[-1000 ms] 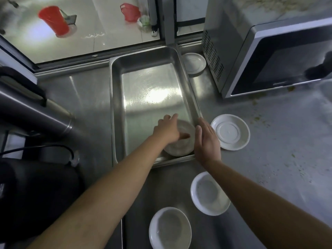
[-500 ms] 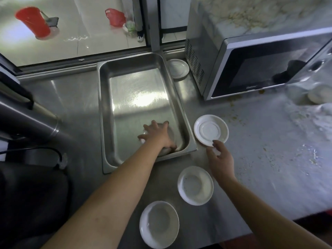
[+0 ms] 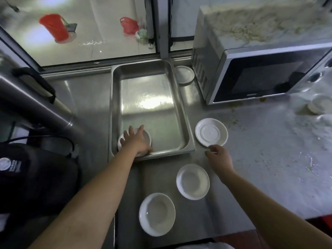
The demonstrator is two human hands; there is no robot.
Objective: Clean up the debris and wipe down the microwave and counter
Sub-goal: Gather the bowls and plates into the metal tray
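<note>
Beside the steel tray (image 3: 186,133), right hand (image 3: 220,157) pinches the upturned white saucer's (image 3: 211,132) rim; left hand (image 3: 137,141) spreads flat on a tray dish (image 3: 146,136). Thin edge could slip and clatter on the gritty worktop (image 3: 269,159).

Both forearms are bare from the bottom edge of the view up to the wrists, with no sleeve showing on either arm. The left hand (image 3: 137,141) wears no glove, ring or bracelet that can be made out, and its wrist carries no watch or band. The right hand (image 3: 220,158) is likewise bare, with an uncovered wrist. The fingers look short-nailed, though the blur makes the nails hard to judge. Both arms look smooth and unmarked, with no tattoos, plasters or stains visible along their length. At the very bottom edge, between the arms, a pale patch of cloth shows; whether it is the person's clothing cannot be told.
</note>
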